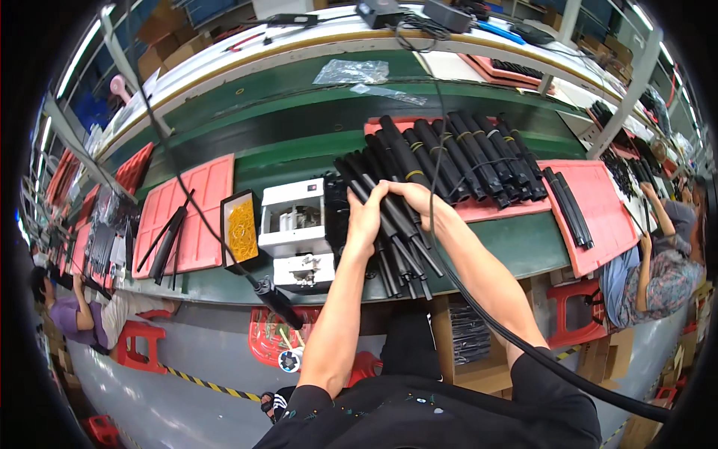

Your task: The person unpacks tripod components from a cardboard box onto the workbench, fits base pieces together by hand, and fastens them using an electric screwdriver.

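Note:
A loose sheaf of thin black tubes [404, 251] lies slanted over the near edge of the green bench, in front of me. My left hand [364, 218] is closed around its left side. My right hand [413, 200] grips it from the right, and the two hands meet at the fingertips. Part of the fingers is hidden behind the tubes. Just beyond lie thicker black tubes [479, 161], bundled with yellow bands on a pink tray [516, 212]. Left of my left hand stands a small white machine [293, 217], beside a black box of yellow rubber bands [241, 228].
A black corded tool [277, 301] hangs at the bench's front edge, its cable running upward. Pink trays [191, 196] with a few black tubes flank the work area. A thick black cable [553, 363] crosses my right arm. People sit at both sides. A raised shelf [247, 54] runs behind.

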### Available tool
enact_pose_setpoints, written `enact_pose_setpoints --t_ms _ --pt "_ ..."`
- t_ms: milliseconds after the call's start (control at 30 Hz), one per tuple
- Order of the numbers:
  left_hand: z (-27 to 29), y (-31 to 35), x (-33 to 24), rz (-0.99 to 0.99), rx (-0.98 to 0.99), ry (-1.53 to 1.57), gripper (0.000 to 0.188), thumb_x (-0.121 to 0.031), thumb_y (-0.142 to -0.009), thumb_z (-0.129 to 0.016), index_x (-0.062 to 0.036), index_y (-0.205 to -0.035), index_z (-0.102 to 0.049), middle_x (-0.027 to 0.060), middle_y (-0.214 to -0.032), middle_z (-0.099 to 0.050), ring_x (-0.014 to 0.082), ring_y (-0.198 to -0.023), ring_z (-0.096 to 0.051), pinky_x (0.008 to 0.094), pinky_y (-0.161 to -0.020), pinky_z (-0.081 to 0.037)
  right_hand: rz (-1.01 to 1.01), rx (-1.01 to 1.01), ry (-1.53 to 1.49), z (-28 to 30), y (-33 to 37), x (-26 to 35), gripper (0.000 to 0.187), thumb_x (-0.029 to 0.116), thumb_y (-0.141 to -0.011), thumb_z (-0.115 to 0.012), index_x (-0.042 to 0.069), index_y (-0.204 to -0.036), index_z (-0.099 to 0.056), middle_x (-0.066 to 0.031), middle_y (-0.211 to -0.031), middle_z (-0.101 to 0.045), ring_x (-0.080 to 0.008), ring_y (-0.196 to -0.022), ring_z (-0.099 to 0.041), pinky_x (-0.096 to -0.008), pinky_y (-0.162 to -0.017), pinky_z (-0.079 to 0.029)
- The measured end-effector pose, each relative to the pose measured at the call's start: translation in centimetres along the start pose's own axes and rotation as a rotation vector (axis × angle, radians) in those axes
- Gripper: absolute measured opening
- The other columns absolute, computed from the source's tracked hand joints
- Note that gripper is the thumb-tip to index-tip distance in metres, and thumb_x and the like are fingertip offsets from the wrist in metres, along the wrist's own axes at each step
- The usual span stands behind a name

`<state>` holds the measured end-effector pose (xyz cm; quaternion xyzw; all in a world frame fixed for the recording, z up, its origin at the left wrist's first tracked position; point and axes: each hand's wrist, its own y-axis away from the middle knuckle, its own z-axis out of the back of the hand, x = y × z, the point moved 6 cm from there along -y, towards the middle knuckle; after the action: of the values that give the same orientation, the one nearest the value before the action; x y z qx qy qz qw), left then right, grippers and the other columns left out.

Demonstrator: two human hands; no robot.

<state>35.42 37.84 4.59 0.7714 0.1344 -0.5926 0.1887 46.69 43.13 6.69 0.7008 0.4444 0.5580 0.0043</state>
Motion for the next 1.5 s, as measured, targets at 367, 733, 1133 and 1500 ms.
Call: enact_pose_setpoints --t_ms 367,733,1133,1500 --pt "-3.8 -2.2 -0.3 0.082 0.084 -0.075 0.071 -0.041 -0.088 -0.074 -0.0047 -0.140 -0.044 0.0131 -0.123 -0.062 0.0228 -0.109 -0.063 0.0373 -0.094 -0.052 0.100 -0.012 -0.096 3.0 0.9 1.3 0.028 0.027 -0.101 -0.058 0.002 -0.106 -0.070 -0.0125 -0.095 -0.075 -0.0243 -0.075 -0.074 -0.0381 -0.067 -0.063" --pt "-2.9 -4.4 -0.8 0.304 0.144 0.052 0.039 -0.048 -0.087 -0.074 -0.0090 -0.094 -0.070 0.0032 -0.081 -0.070 0.0191 -0.068 -0.069 0.0345 -0.066 -0.059 0.228 -0.034 -0.056 2.3 -3.4 1.6 0.039 0.024 -0.097 -0.065 -0.009 -0.116 -0.063 -0.0171 -0.103 -0.073 -0.0258 -0.085 -0.073 -0.0411 -0.070 -0.060" --pt "-7.6 -7.8 2.4 0.296 0.200 0.001 0.064 -0.045 -0.085 -0.076 -0.0048 -0.129 -0.054 0.0108 -0.109 -0.066 0.0246 -0.094 -0.069 0.0403 -0.081 -0.059 0.217 -0.038 -0.197 7.5 -2.6 2.2 0.034 0.032 -0.102 -0.057 0.001 -0.098 -0.069 -0.0125 -0.086 -0.072 -0.0249 -0.066 -0.069 -0.0402 -0.059 -0.057" --pt "-7.1 -11.2 1.6 0.276 0.166 0.036 0.076 -0.041 -0.083 -0.078 0.0025 -0.137 -0.046 0.0152 -0.115 -0.066 0.0258 -0.097 -0.068 0.0398 -0.085 -0.057 0.228 -0.095 -0.042 8.0 -4.5 4.9 0.032 0.027 -0.101 -0.063 -0.003 -0.108 -0.069 -0.0122 -0.094 -0.074 -0.0230 -0.076 -0.072 -0.0392 -0.066 -0.060"
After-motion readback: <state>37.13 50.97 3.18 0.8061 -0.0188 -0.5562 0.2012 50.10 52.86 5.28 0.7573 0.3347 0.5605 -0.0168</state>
